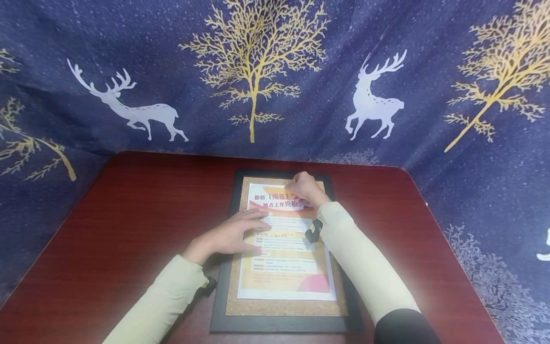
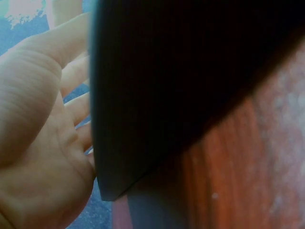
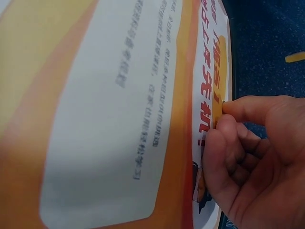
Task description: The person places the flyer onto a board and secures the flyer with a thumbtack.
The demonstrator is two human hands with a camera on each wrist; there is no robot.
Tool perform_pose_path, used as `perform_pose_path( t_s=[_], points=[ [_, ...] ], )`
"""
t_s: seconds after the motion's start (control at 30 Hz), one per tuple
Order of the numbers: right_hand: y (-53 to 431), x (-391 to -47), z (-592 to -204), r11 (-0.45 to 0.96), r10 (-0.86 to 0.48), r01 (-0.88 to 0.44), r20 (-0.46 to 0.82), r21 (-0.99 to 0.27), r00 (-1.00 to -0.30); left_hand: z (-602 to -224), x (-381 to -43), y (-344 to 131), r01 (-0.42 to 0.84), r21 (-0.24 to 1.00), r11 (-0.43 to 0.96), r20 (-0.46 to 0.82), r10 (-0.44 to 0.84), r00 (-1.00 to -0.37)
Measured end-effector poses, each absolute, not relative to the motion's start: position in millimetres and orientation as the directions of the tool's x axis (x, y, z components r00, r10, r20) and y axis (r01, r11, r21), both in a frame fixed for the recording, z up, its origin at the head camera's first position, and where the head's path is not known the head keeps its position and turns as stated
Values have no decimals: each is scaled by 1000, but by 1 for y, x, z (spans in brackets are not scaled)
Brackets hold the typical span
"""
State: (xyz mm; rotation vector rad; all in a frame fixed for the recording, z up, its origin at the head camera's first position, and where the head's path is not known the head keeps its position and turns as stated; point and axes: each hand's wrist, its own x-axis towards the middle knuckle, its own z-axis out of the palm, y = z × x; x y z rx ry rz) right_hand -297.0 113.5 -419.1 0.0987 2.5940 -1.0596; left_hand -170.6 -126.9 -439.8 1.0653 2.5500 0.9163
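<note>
A printed poster (image 1: 279,284) in white, orange and pink lies on a cork board (image 1: 292,309) with a black frame. My left hand (image 1: 236,233) rests over the poster's left middle, fingers straight and spread; the left wrist view shows its palm (image 2: 38,105) beside the dark frame edge (image 2: 107,143). Near the top of the poster, my right hand (image 1: 308,188) has its fingers curled, thumb and forefinger pinching a small dark pin-like thing, mostly hidden by the fingertips. In the right wrist view, this right hand (image 3: 257,157) is at the large red lettering, its fingertips against the paper.
The board lies on a reddish-brown wooden table (image 1: 142,229). Behind and beside the table hangs a dark blue cloth (image 1: 296,124) with white deer and yellow trees. Light sleeves (image 1: 365,267) cover both forearms, and a black strap piece (image 1: 314,231) sits at the right wrist.
</note>
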Motion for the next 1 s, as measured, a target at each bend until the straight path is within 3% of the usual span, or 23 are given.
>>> perform_pose_path(
  t_s=[0.43, 0.7, 1.0],
  points=[
    [116, -294, -422, 711, -37, 194, -311, -676, -950, -442, -175, -125, 558, 632, 538, 19, 709, -705],
    [122, -291, -430, 781, -105, 3, -137, -624, -985, -441, -179, -124, 560, 619, 550, 3, 712, -702],
    [141, -274, -427, 706, -190, -115, -29, -699, -981, -441, -178, -125, 575, 612, 543, 20, 716, -698]
  ],
)
